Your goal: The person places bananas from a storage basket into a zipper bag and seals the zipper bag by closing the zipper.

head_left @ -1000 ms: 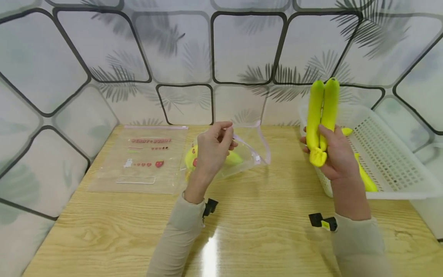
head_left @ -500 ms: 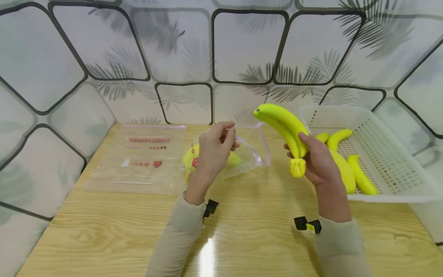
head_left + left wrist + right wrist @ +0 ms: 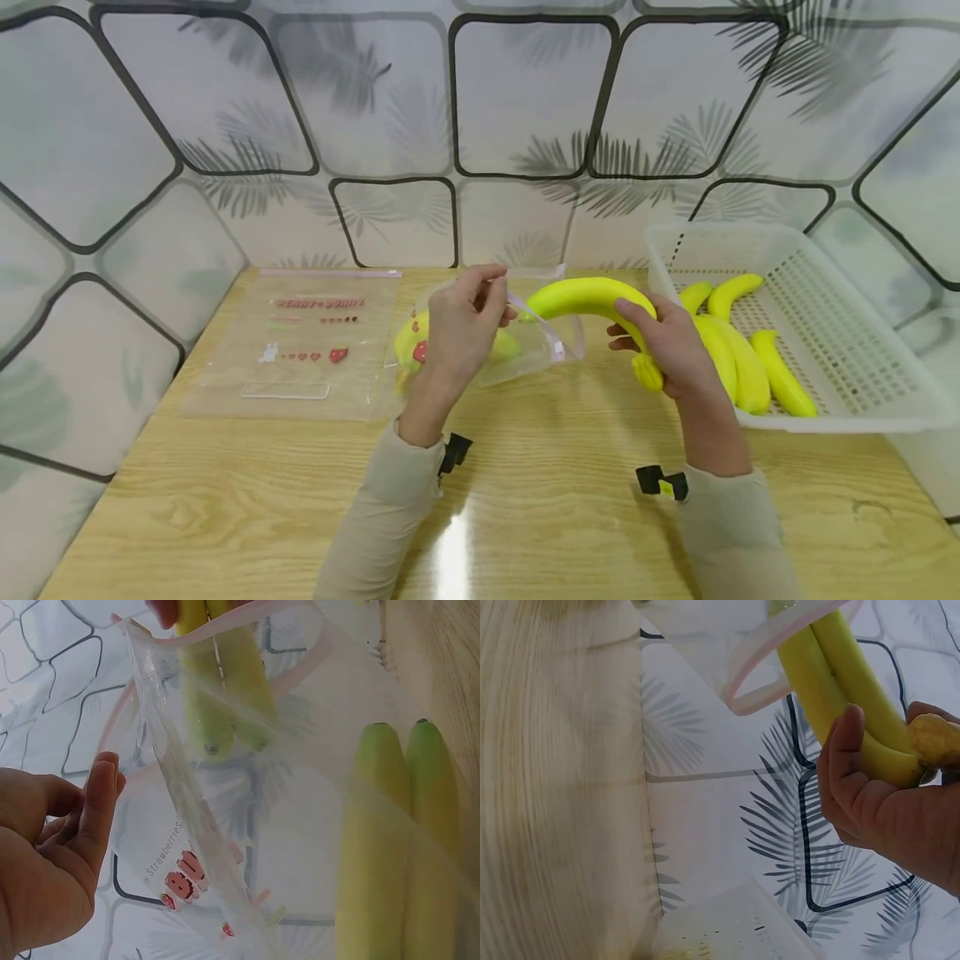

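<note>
My left hand (image 3: pixel 467 317) pinches the rim of a clear zip bag (image 3: pixel 557 347) with a pink edge and strawberry print, holding its mouth open toward the right. Inside the bag lies a pair of yellow-green bananas (image 3: pixel 431 847), partly hidden by the left hand in the head view. My right hand (image 3: pixel 675 346) grips a second pair of joined bananas (image 3: pixel 588 293) by the stem end. Their far tips reach into the bag's mouth, showing through the clear plastic in the left wrist view.
A white perforated basket (image 3: pixel 862 423) stands at the right with several yellow bananas (image 3: pixel 783 379) in it. On the left of the wooden table (image 3: pixel 247 500) another clear zip bag (image 3: pixel 300 333) lies flat. A patterned wall covering (image 3: pixel 525 100) rises behind.
My right hand has brought the pair of bananas leftward from over the basket and tipped them from upright to pointing left, into the bag's mouth. My left hand stays at the bag's rim.
</note>
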{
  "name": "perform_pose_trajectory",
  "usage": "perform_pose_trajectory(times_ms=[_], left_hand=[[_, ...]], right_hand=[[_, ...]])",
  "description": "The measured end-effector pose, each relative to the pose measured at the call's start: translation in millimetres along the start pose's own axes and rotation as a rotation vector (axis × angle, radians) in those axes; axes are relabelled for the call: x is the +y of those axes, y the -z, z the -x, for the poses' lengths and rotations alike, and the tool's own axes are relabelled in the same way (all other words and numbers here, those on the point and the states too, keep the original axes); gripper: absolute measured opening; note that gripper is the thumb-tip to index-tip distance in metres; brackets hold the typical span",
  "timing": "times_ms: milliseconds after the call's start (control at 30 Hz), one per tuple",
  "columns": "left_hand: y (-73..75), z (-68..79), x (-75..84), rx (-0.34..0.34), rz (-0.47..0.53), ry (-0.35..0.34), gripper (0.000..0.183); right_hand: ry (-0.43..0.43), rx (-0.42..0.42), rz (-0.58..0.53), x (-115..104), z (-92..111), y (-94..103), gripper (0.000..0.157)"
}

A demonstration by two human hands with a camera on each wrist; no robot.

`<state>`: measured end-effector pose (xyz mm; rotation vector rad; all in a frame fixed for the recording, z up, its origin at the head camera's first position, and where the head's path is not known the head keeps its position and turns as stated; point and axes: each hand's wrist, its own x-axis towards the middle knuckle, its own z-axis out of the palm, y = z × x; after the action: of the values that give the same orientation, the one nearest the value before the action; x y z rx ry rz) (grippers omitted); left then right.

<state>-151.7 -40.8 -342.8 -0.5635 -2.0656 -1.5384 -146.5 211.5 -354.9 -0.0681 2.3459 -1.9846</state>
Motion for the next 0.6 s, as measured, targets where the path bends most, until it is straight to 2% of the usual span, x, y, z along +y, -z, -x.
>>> perform_pose_trajectory(times_ms=[100, 267, 400, 600], left_hand=[[-0.1, 0.2, -0.2, 0.013, 0.01, -0.014, 0.019], [0.5, 0.4, -1.3, 0.017, 0.027, -0.019, 0.019], [0.7, 0.2, -2.1, 0.012, 0.036, -0.026, 0.019], [0.8, -0.2, -2.2, 0.003, 0.028, -0.031, 0.019]], right_hand=[[-0.008, -0.011, 0.025, 3.5, -2.4, -6.1, 0.057], [-0.079, -0.009, 0.068, 8.2, -6.6, -14.7, 0.061], [-0.133, -0.029, 0.028, 13.4, -9.9, -18.0, 0.065], [-0.151, -0.057, -0.072, 21.6, -14.3, -23.4, 0.063]])
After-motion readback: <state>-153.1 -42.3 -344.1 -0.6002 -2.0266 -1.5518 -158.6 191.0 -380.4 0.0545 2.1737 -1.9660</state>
